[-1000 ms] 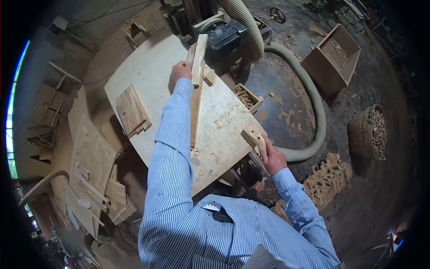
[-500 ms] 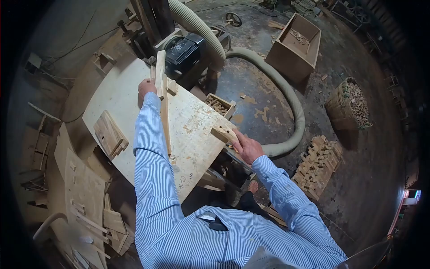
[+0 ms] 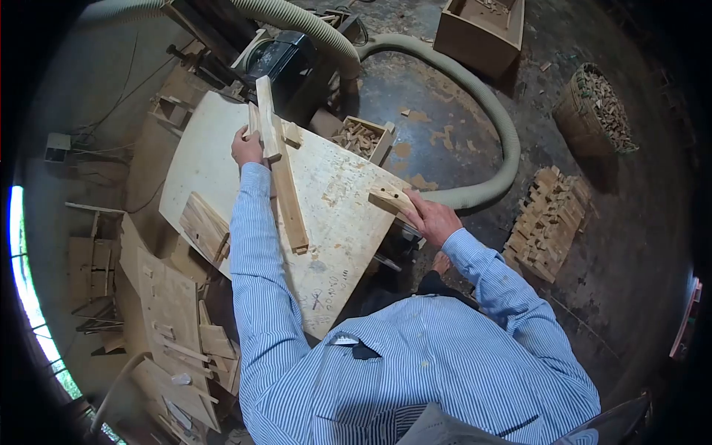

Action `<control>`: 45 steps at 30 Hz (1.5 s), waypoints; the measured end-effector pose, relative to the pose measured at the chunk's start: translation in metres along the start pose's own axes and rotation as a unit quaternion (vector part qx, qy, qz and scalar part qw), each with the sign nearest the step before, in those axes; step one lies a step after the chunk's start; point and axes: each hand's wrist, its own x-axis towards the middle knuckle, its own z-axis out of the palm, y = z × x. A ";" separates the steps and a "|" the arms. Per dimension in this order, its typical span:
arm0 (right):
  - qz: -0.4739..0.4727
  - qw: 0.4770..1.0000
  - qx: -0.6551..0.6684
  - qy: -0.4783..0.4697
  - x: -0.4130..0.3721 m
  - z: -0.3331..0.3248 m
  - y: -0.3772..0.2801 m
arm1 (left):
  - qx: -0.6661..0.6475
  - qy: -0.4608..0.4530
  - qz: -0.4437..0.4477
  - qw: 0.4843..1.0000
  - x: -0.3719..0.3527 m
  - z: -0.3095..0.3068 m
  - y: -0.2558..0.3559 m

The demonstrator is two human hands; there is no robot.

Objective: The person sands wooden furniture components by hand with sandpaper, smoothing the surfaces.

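My left hand (image 3: 248, 147) is closed around a short strip of wood (image 3: 254, 119) at the far part of the pale plywood tabletop (image 3: 326, 259). Right beside it stands an upright wooden piece (image 3: 265, 104), fixed by a small block (image 3: 291, 135) near a long wooden bar (image 3: 288, 200) that lies along the top. My right hand (image 3: 434, 220) grips a wooden block with two dark holes (image 3: 391, 197) at the tabletop's right edge. Left of my left forearm lie stacked flat wood pieces (image 3: 204, 226).
A black motor (image 3: 278, 59) and a ribbed hose (image 3: 486, 89) sit beyond the tabletop. An open box of offcuts (image 3: 360, 137) adjoins its far edge. On the floor at right are a large wooden box (image 3: 478, 37), a basket of scraps (image 3: 593, 111) and stacked blocks (image 3: 547, 222).
The camera view has shifted, bringing a bright opening into sight at the left. The near end of the long bar now shows beside my left sleeve. Both hands keep their holds.
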 end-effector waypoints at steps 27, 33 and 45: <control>0.026 0.999 -0.026 -0.034 0.001 -0.022 -0.025 | -0.112 0.006 -0.115 0.987 0.022 0.035 -0.010; 0.004 0.999 -0.028 -0.031 0.002 -0.008 -0.012 | -0.118 0.027 -0.094 0.988 0.020 0.034 -0.007; -0.014 1.000 -0.003 0.006 0.004 0.011 0.004 | -0.048 0.075 -0.080 0.993 0.036 0.036 -0.015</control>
